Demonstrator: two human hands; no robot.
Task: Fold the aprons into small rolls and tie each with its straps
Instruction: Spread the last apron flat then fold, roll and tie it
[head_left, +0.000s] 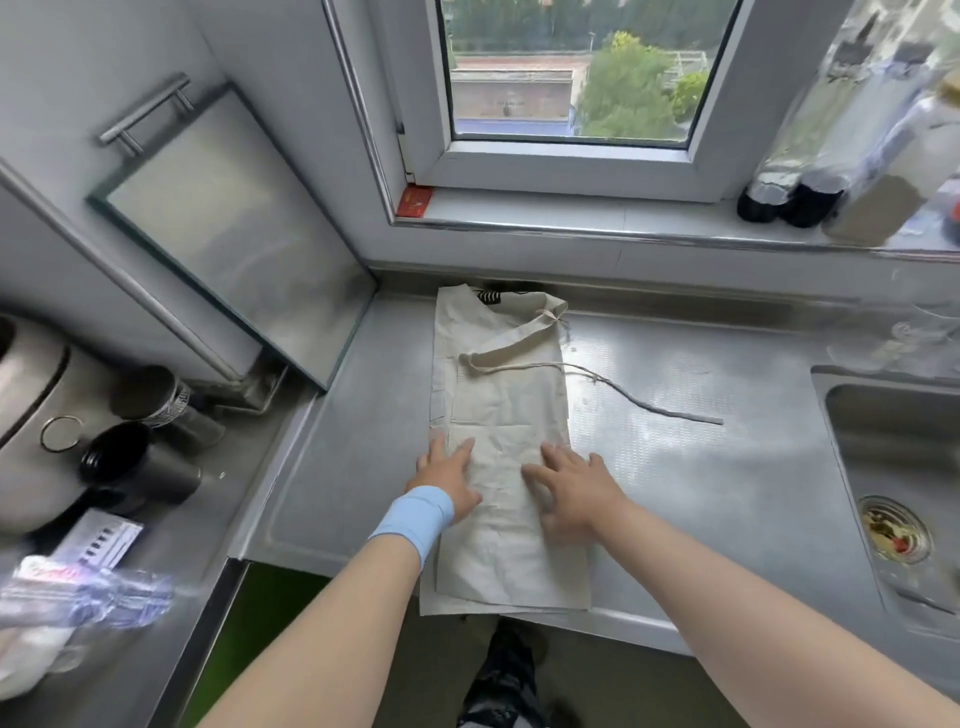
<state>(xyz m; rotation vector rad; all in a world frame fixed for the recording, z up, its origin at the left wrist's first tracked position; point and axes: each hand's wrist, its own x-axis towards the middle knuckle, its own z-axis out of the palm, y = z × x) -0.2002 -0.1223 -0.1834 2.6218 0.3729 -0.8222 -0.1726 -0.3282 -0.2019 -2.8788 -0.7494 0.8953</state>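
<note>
Apron (506, 415): lying as a long, narrow, cream-coloured strip, folded lengthwise in several layers whose edges are showing stepped along its 9 o'clock side; the cloth is looking creased and wrinkled.
Apron's place: resting on the steel counter (701, 467), running from 12 o'clock by the back wall down to 6 o'clock, where its near end is hanging slightly past the counter's front edge.
Neck loop (511, 347): lying folded across the upper part of the strip, slanting from its middle up toward 1 o'clock.
Thin strap (649, 402): trailing off the cloth toward 3 o'clock and ending on bare steel.
Black label (488, 296): peeking out at the 12 o'clock end.
Left hand (449, 475): lying flat with fingers spread, pressing on the strip's 9 o'clock edge; a light blue wristband (415, 514) is wrapping the wrist.
Right hand (574, 491): resting palm-down with fingers spread and slightly bent, straddling the strip's 3 o'clock edge, outer fingers reaching onto the counter.
Sink (893, 441): sitting at 3 o'clock of the apron, well apart from it.
Dark cups (135, 462): standing at 9 o'clock on the side counter.
Bottles (810, 182): standing on the windowsill at 2 o'clock.
</note>
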